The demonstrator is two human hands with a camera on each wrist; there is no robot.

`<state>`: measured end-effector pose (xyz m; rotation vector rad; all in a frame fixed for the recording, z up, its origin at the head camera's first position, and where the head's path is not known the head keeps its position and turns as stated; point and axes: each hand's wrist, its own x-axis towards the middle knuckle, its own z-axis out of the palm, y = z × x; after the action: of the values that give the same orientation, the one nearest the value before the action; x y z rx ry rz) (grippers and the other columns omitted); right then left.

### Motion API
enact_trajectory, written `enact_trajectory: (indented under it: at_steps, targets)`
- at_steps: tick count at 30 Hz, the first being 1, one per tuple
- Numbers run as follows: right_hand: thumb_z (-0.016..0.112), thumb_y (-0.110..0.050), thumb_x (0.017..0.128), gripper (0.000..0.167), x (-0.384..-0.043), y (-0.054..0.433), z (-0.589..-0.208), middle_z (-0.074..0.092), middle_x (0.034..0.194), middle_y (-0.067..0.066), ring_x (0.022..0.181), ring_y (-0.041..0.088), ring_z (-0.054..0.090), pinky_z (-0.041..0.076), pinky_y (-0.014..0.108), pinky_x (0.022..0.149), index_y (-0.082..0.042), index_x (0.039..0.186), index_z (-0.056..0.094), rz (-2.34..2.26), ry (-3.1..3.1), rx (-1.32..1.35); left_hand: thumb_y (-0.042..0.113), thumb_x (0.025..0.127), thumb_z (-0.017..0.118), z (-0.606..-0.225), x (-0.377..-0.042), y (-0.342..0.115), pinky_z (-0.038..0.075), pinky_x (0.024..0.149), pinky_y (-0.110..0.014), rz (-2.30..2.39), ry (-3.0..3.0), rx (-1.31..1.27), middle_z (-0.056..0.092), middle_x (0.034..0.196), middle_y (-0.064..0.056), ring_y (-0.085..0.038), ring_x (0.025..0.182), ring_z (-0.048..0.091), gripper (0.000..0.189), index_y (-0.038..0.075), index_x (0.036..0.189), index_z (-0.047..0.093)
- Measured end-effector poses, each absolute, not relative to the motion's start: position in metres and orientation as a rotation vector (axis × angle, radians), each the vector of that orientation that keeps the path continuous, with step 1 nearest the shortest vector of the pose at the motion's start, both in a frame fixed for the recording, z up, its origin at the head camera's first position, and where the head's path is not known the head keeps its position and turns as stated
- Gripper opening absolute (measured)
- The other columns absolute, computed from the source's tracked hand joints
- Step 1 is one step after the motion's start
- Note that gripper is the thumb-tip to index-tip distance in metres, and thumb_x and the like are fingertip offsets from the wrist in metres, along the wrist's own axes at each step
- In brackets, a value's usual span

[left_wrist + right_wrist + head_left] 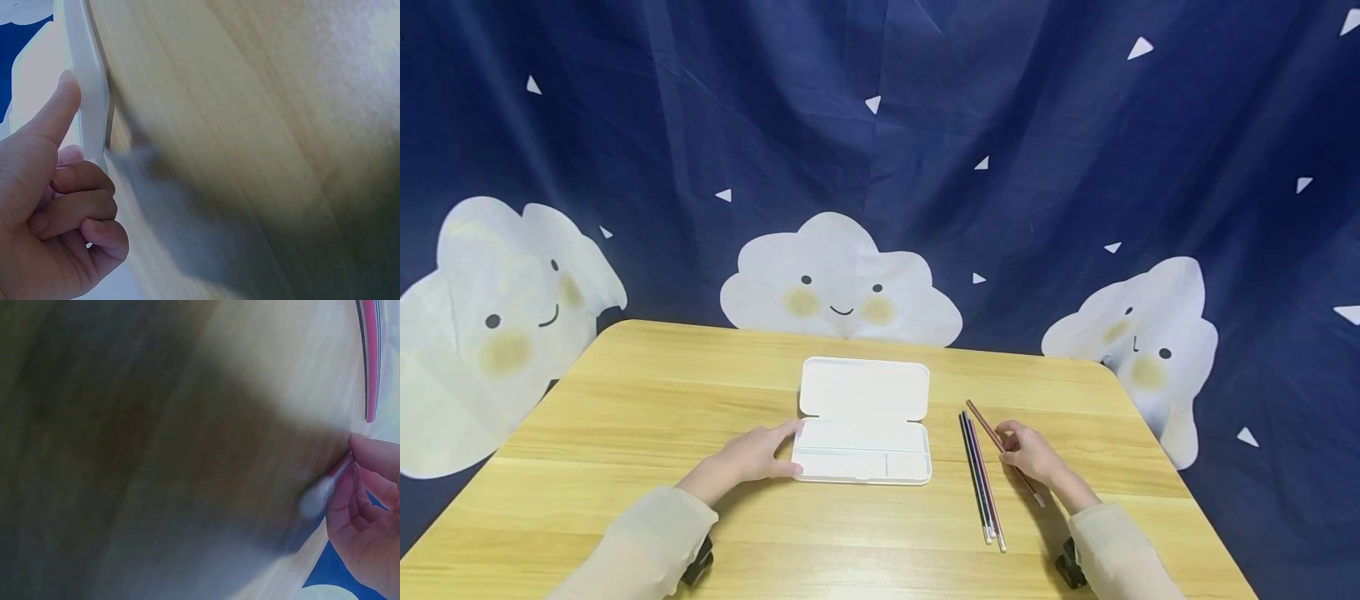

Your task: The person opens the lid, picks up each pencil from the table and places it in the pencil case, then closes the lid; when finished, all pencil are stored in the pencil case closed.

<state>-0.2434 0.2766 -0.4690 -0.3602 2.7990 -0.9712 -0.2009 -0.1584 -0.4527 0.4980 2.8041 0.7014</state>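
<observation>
A white pencil case (842, 465) lies with its lid (865, 389) folded back on the table. My left hand (752, 454) holds its left end, thumb at the front corner and index finger farther back. In the left wrist view the thumb (62, 103) lies on the case's rim (94, 94) while other fingers curl below. To the right, my right hand (1032, 457) pinches a reddish-brown pencil (982, 422) between thumb and fingertips, its rear end pointing toward me. Left of that hand several dark and reddish pencils (977, 475) lie side by side.
The light wooden table (700, 375) has rounded far corners. Behind it hangs a dark blue curtain (805, 125) with smiling clouds and white triangles. Inside the case, a low divider (886, 464) marks off a small compartment at front right.
</observation>
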Motion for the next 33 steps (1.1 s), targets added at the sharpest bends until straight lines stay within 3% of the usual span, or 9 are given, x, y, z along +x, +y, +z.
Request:
enact_trajectory:
  at_steps: [9,16,23,33]
  targets:
    - [0.056,0.010,0.077,0.032,-0.242,0.276,-0.469,0.060,0.078,0.010,0.071,0.018,0.055,0.047,0.033,0.066,0.011,0.109,0.053,-0.921,2.851,-0.420,0.036,0.074,0.073,-0.456,-0.204,-0.159,0.045,0.076,-0.056,0.715,2.801,0.485,0.057,0.119,-0.021,-0.041,0.105,0.054,0.072,0.010,0.133,0.043]
    - [0.054,0.012,0.079,0.029,-0.244,0.275,-0.467,0.054,0.072,0.004,0.067,0.014,0.046,0.041,0.029,0.063,0.009,0.107,0.056,-0.907,2.904,-0.501,0.036,0.074,0.073,-0.456,-0.203,-0.159,0.045,0.077,-0.055,0.712,2.800,0.476,0.056,0.120,-0.022,-0.041,0.106,0.054,0.072,0.009,0.134,0.043]
    - [0.056,0.013,0.077,0.028,-0.245,0.271,-0.461,0.054,0.076,0.005,0.071,0.016,0.049,0.044,0.036,0.069,0.006,0.104,0.059,-0.901,2.956,-0.547,0.036,0.075,0.073,-0.456,-0.203,-0.158,0.044,0.078,-0.055,0.712,2.802,0.485,0.057,0.119,-0.022,-0.041,0.105,0.055,0.072,0.009,0.134,0.043]
    - [0.057,0.008,0.081,0.026,-0.245,0.255,-0.451,0.063,0.081,0.010,0.073,0.017,0.056,0.044,0.025,0.062,0.002,0.105,0.061,-0.982,2.949,-0.611,0.037,0.075,0.072,-0.454,-0.202,-0.158,0.045,0.079,-0.054,0.696,2.803,0.494,0.057,0.118,-0.022,-0.041,0.104,0.055,0.071,0.009,0.133,0.043]
